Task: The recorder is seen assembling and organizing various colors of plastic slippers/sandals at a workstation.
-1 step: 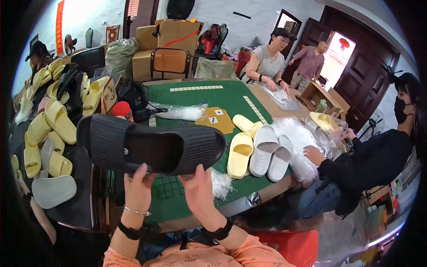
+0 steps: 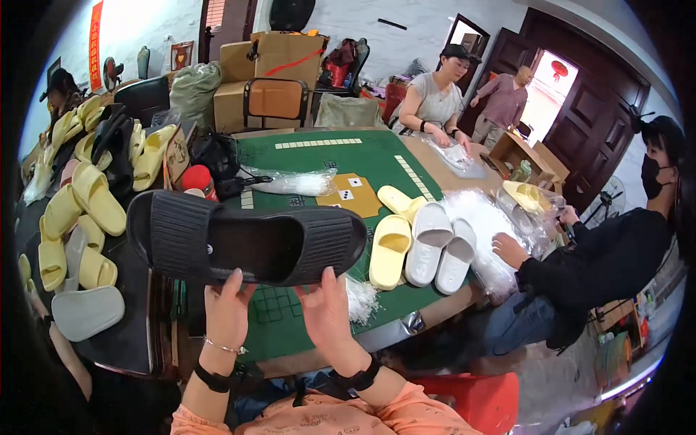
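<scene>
- One black slipper (image 2: 246,243) fills the middle of the view, held sideways above the near edge of the green surface (image 2: 326,156), its opening turned toward the camera.
- Two hands carry it: the left hand (image 2: 226,304) grips its lower edge near the middle and the right hand (image 2: 326,308) grips nearer the toe end. They are apart from each other, and both are closed on the slipper.
- Nothing has shifted against the earlier picture — slipper, hands and wrists sit in the same places, so the hold reads as steady rather than mid-move.
- Two white slippers (image 2: 430,243) lie side by side on the surface, touching.
- Two yellow slippers lie beside them: one (image 2: 389,250) is just left of the white pair, and one (image 2: 399,199) is behind it.
- One grey slipper (image 2: 85,312) lies at the near end of a heap of yellow slippers (image 2: 94,196) on the left — too many and too overlapped to count surely.
- One bundle of clear bags (image 2: 290,181) lies further back on the surface.
- Four other people are in view: one at the far left, two at the back and one seated at the right.
</scene>
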### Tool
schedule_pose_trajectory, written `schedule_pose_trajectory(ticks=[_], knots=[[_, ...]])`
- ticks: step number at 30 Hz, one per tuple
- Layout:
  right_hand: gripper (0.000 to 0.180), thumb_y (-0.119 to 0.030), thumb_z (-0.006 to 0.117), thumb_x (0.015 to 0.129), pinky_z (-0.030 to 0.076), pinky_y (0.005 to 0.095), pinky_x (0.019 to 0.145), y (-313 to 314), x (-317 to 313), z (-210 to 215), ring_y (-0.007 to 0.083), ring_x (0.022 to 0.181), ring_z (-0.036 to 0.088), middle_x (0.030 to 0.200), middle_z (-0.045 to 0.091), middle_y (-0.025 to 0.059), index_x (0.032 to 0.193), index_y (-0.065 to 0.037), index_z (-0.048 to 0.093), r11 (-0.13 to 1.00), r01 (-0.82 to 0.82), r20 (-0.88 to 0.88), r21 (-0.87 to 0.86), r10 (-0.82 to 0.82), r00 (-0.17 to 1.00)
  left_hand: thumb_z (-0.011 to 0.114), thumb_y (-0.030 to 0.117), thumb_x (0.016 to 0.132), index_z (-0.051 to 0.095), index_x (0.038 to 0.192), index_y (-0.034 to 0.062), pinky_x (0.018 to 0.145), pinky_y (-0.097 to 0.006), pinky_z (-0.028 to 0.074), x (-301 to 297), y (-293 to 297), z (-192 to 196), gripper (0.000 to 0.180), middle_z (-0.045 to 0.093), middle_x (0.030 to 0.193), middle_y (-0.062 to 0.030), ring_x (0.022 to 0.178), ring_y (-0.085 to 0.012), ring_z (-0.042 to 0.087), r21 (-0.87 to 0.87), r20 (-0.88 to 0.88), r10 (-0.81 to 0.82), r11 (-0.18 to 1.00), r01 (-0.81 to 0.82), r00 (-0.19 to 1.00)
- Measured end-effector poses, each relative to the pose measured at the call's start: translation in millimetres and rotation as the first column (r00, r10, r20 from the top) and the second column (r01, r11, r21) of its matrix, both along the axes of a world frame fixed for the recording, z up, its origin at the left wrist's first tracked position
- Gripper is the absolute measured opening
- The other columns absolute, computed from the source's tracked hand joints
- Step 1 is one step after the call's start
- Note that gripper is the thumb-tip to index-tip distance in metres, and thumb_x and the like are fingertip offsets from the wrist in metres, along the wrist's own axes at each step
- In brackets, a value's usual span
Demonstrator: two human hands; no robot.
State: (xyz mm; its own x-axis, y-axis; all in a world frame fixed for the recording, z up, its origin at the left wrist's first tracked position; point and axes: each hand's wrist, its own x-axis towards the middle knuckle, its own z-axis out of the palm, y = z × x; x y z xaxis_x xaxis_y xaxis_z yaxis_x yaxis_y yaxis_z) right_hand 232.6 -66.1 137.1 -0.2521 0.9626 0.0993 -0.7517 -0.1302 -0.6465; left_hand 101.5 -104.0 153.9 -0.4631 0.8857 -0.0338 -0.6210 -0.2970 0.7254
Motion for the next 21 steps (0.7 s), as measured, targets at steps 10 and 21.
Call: schedule_pose_trajectory(ticks=[10, 21], knots=[[0.036, -0.024, 0.045, 0.088, 0.031, 0.0373, 0.093, -11.0, 42.2, -27.2, 0.0155, 0.106, 0.043, 0.117, 0.045, 0.0004, 0.121, -0.014, 0.035, 0.987, 0.159, -0.044, -0.012, -0.159, 0.986, 0.043, 0.033, 0.087, 0.048, 0.112, 0.0095, 0.085, -0.034, 0.040, -48.6, -13.1, -48.1, 0.034, 0.051, 0.108, -0.0042, 0.095, -0.0165, 0.049, 0.280, 0.266, -0.208, 0.951, 0.130, 0.941], [0.032, -0.018, 0.047, 0.085, 0.039, 0.0344, 0.087, 28.9, 131.7, -22.9, 0.0189, 0.100, 0.049, 0.110, 0.051, 0.0062, 0.114, -0.006, 0.043, 0.912, 0.399, -0.135, -0.100, -0.409, 0.902, 0.050, 0.029, 0.084, 0.049, 0.110, 0.0045, 0.084, -0.034, 0.041, -123.4, -30.3, -37.3, 0.036, 0.051, 0.111, -0.0079, 0.098, -0.0196, 0.051, -0.086, 0.033, 0.328, 0.942, -0.325, 0.944]])
